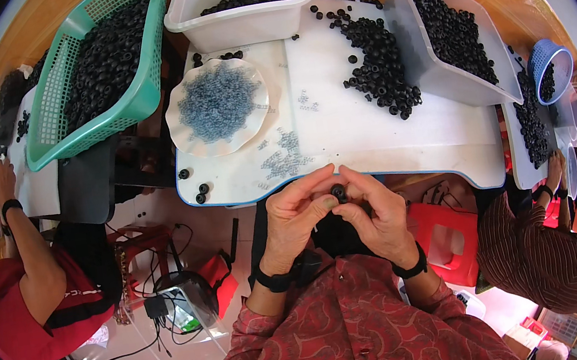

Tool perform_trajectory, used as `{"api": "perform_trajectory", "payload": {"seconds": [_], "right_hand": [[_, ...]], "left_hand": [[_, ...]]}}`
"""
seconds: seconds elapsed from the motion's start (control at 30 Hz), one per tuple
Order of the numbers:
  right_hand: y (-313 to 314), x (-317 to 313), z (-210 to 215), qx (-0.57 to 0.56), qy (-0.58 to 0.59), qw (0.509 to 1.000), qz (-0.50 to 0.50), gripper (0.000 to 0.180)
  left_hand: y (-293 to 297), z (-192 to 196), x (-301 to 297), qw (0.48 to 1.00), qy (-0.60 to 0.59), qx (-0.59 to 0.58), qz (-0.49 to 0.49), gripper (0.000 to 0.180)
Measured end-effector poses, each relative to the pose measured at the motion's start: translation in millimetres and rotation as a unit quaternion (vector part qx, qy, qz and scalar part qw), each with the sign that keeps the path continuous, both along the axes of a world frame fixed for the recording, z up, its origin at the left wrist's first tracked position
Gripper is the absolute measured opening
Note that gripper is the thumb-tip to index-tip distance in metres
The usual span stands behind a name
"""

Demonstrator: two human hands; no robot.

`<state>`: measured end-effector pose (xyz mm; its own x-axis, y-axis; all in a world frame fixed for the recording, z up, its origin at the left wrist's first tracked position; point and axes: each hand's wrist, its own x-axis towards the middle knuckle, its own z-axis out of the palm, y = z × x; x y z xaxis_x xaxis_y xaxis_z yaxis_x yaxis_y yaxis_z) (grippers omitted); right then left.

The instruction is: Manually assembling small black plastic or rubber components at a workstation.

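A small round black part with a hole [337, 192], roller-like in shape, sits between my two hands just off the table's front edge. My left hand [296, 212] pinches it from one side with thumb and fingers, and my right hand [374, 212] grips it from the other. Whether a second small piece is between the fingertips cannot be made out. Ahead lies a loose pile of the same black parts [379, 62]. A white wavy-rimmed plate [186, 141] holds a heap of small bluish-grey, coil-like pieces [218, 100]; more of these pieces [285, 155] are scattered nearby.
Black parts fill a green basket [55, 149], a white tub [239, 30] and a grey bin [428, 78]. Several strays [201, 194] lie at the table's left edge. Co-workers sit at left [47, 284] and right [531, 250]. A red stool [448, 232] stands below the table.
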<state>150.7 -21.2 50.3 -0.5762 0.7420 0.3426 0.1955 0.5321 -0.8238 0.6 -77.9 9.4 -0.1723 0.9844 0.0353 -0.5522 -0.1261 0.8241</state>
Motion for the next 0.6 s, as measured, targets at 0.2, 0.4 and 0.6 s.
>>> {"api": "perform_trajectory", "payload": {"seconds": [0.2, 0.4, 0.6], "right_hand": [[-8.3, 0.7, -5.0, -0.114, 0.065, 0.991, -0.033, 0.044], [-7.9, 2.0, 0.1, -0.158, 0.118, 0.980, -0.031, 0.026], [-8.3, 0.8, 6.3, -0.250, 0.067, 0.965, -0.038, 0.019]], "left_hand": [[-2.1, 1.7, 0.4, 1.000, -0.022, 0.003, 0.015, 0.042], [-1.6, 2.8, 1.3, 0.998, -0.039, 0.030, 0.038, 0.039], [1.4, -3.4, 1.9, 0.997, -0.018, 0.059, 0.040, 0.034]]}}
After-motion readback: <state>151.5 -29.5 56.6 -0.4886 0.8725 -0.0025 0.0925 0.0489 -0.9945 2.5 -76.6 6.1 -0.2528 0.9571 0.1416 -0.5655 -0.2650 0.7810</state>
